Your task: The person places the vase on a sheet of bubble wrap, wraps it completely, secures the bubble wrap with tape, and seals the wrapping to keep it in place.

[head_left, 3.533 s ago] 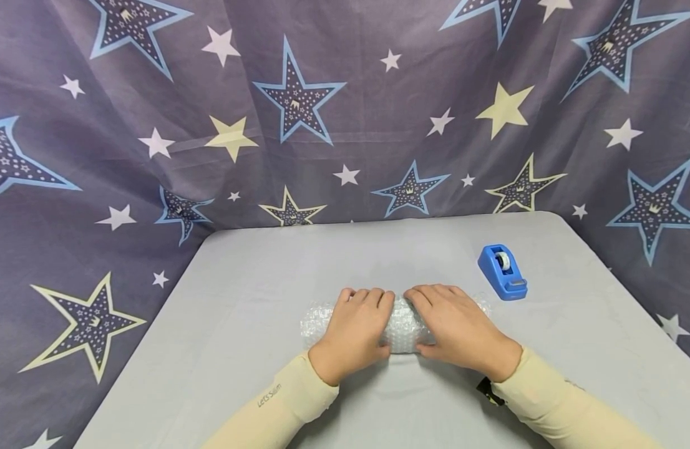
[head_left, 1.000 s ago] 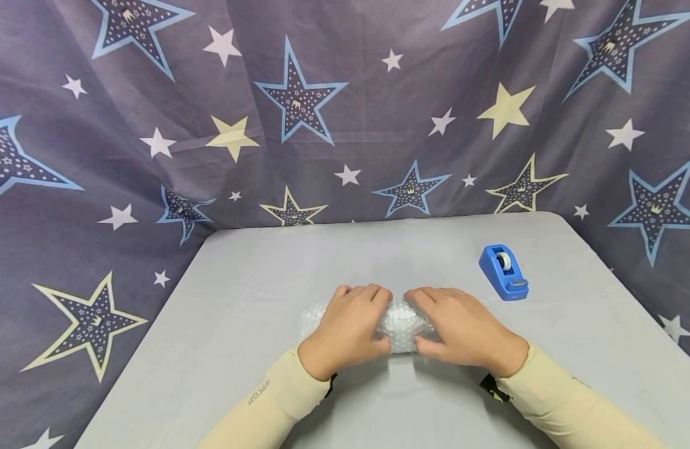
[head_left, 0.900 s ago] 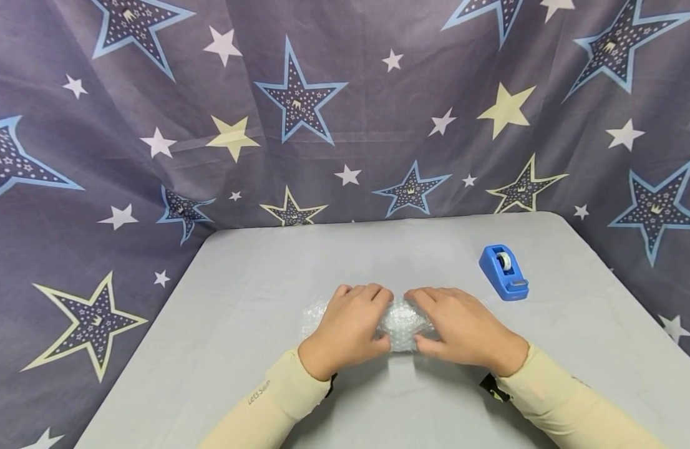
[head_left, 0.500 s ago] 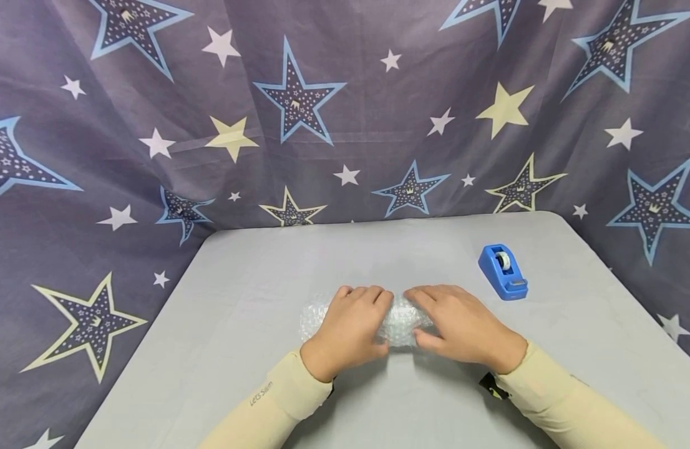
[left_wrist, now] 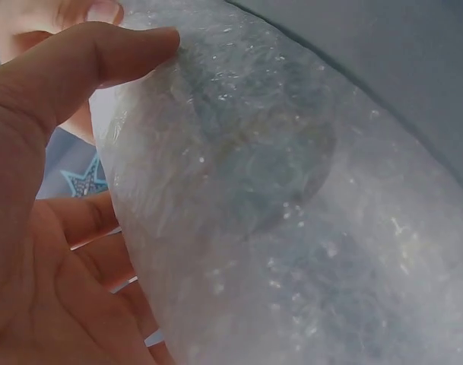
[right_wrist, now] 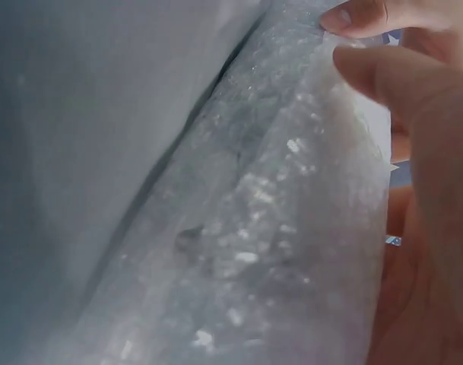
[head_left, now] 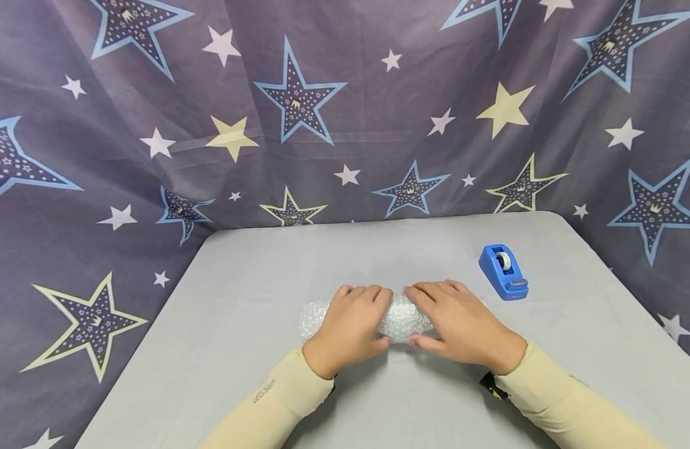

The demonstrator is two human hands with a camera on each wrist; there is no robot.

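A bundle rolled in clear bubble wrap [head_left: 402, 319] lies crosswise on the grey table in the head view. My left hand [head_left: 350, 329] grips its left part, thumb on the near side and fingers over the far side. On its right part, my right hand [head_left: 463, 324] holds it the same way, a short gap from the left. Through the layers in the left wrist view, a dim rounded outline [left_wrist: 273, 171] shows inside; its kind is unclear. Loose wrap sticks out past the left hand. The right wrist view shows the wrap's crinkled surface [right_wrist: 254, 205] beside the thumb.
A blue tape dispenser [head_left: 503, 272] with a roll of clear tape stands on the table [head_left: 255, 274] at the back right. Behind the table hangs a dark curtain [head_left: 373, 125] printed with stars.
The bubble-wrapped bundle has rolled slightly away from me, its near edge now farther back. My right fingertips have shifted a little forward. Both hands keep hold; the tape dispenser stays put.
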